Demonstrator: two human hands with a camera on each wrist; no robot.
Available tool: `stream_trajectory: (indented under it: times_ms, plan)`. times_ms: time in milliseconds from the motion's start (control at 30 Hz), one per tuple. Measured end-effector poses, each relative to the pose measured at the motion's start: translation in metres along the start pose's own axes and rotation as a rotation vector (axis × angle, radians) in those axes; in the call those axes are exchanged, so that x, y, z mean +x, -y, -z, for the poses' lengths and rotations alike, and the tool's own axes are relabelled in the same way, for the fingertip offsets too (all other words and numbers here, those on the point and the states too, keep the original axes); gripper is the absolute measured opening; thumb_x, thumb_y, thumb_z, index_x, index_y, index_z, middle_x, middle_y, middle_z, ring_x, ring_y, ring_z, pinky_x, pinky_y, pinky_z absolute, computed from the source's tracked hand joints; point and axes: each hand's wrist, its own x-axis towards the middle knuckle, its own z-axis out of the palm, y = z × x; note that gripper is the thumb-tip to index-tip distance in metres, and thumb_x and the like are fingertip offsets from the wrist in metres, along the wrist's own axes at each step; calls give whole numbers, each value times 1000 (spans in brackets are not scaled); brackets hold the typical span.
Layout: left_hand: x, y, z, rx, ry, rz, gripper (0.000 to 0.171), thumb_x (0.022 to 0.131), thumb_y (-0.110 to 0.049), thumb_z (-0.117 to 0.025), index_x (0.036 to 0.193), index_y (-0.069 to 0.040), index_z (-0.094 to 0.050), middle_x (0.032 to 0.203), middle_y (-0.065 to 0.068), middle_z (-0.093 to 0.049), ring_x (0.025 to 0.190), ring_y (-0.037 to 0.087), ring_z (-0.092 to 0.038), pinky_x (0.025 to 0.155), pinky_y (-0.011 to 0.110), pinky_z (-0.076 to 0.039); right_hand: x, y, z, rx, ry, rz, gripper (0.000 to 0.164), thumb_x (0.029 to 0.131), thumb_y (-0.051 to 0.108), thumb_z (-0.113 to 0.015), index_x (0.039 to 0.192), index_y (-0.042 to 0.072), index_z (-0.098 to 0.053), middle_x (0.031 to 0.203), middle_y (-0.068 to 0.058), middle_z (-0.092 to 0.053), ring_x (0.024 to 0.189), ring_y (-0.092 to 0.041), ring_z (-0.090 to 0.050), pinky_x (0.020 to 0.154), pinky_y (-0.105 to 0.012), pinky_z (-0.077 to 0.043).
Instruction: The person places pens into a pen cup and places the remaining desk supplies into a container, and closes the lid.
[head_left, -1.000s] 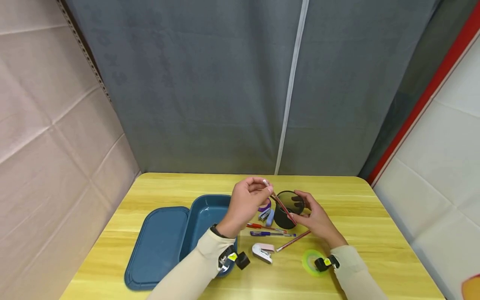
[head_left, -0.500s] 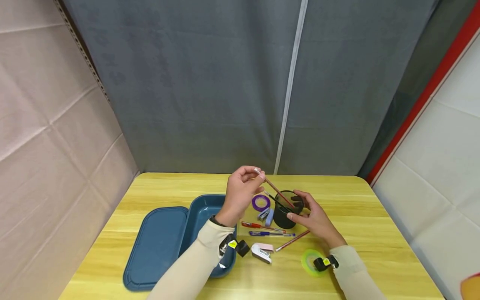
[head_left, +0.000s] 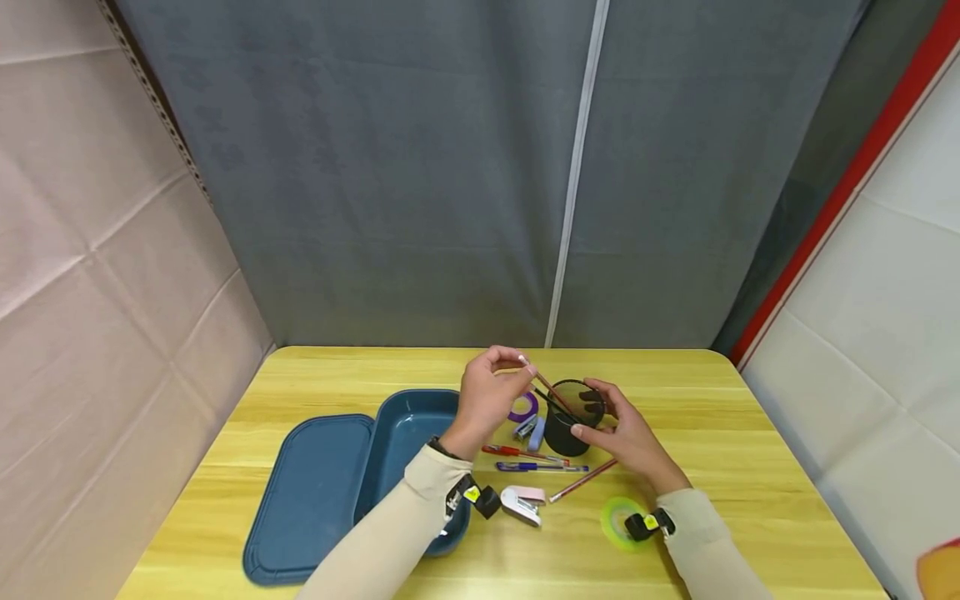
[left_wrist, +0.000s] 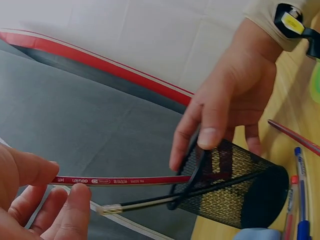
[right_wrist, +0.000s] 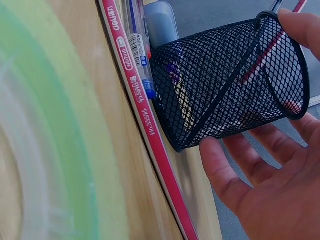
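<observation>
My left hand [head_left: 489, 398] pinches a red pencil [left_wrist: 125, 180] near its end, between thumb and fingers. The pencil's other end slants down inside a black mesh pen holder [head_left: 564, 437]. Leaning in the same holder is a black pencil [left_wrist: 145, 201] with a pale eraser end sticking out over the rim. My right hand [head_left: 637, 437] grips the holder from the right, thumb at the rim and fingers along the far side. In the left wrist view the holder's mouth faces the left hand, and the red pencil shows through the mesh in the right wrist view.
Left of the hands lie a blue box [head_left: 397, 450] and its lid [head_left: 315, 500]. Around the holder are purple tape [head_left: 522, 407], a blue stapler [head_left: 536, 434], a red pen [head_left: 517, 452], a blue pen [head_left: 540, 467], another red pencil [head_left: 583, 482], a white-pink stapler [head_left: 521, 504] and green tape [head_left: 611, 523].
The left hand first lifted the red pencil up and left, bringing its lower end over the holder's mouth, then lowered it deeper inside. The right hand has stayed on the holder.
</observation>
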Motion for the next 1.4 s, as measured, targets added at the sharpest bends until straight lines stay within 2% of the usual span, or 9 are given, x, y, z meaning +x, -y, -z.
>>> stream_trajectory:
  times_ms: [200,300,400,500,600,733,833,1167,1400]
  plan:
    - [-2,5,0,64,15,1,22,95,-17,-80,112,-7,-72,114,12,-74,98,25,-78,83,38,-65,0,2,-1,-1,0,-6,83,91,36,-85,160,27,-40,156,-15,-52,140,-44,-51,108,-62,-52]
    - [-4,6,1,96,28,-20,21,95,-17,-80,112,-7,-73,112,12,-76,99,28,-78,84,42,-66,0,2,-1,5,-1,-5,83,91,35,-85,160,27,-40,156,-15,-52,139,-43,-51,108,-62,-52]
    - [-5,7,2,122,37,-43,20,96,-16,-79,113,-7,-74,110,11,-76,98,30,-78,83,40,-66,0,1,-2,10,-2,1,83,91,33,-85,160,26,-40,155,-15,-53,138,-43,-52,107,-61,-53]
    - [-6,7,3,134,42,-55,19,97,-16,-78,112,-7,-75,108,11,-76,94,26,-77,81,36,-65,0,0,-2,14,-2,10,82,91,32,-85,160,25,-40,154,-15,-54,136,-42,-53,105,-56,-54]
    - [-6,8,4,136,46,-58,20,96,-18,-79,113,-7,-75,107,11,-76,92,21,-77,82,38,-65,0,0,-2,18,-1,15,82,91,32,-85,160,24,-41,154,-15,-54,136,-42,-53,104,-55,-54]
    - [-6,10,5,129,50,-52,20,96,-18,-79,112,-7,-75,107,11,-76,94,25,-77,83,43,-65,-1,1,-1,13,0,5,82,92,33,-85,160,25,-40,155,-15,-52,137,-42,-52,106,-59,-53]
    - [-6,11,7,130,50,-50,20,96,-17,-79,112,-7,-75,107,11,-76,95,27,-77,82,41,-65,-1,1,-1,9,0,-5,83,92,34,-84,161,26,-39,156,-15,-51,138,-43,-51,107,-61,-53]
    - [-9,14,18,146,28,-8,24,93,-21,-83,110,-7,-73,104,9,-74,91,22,-74,78,34,-63,-2,1,-1,10,-2,-2,82,92,34,-84,160,25,-40,155,-16,-52,137,-43,-52,106,-60,-53]
    - [-16,22,24,163,90,32,20,93,-18,-82,104,-5,-71,99,9,-73,85,19,-72,76,31,-62,-2,1,-1,14,2,4,82,92,34,-84,160,26,-40,155,-16,-52,137,-43,-52,107,-61,-53]
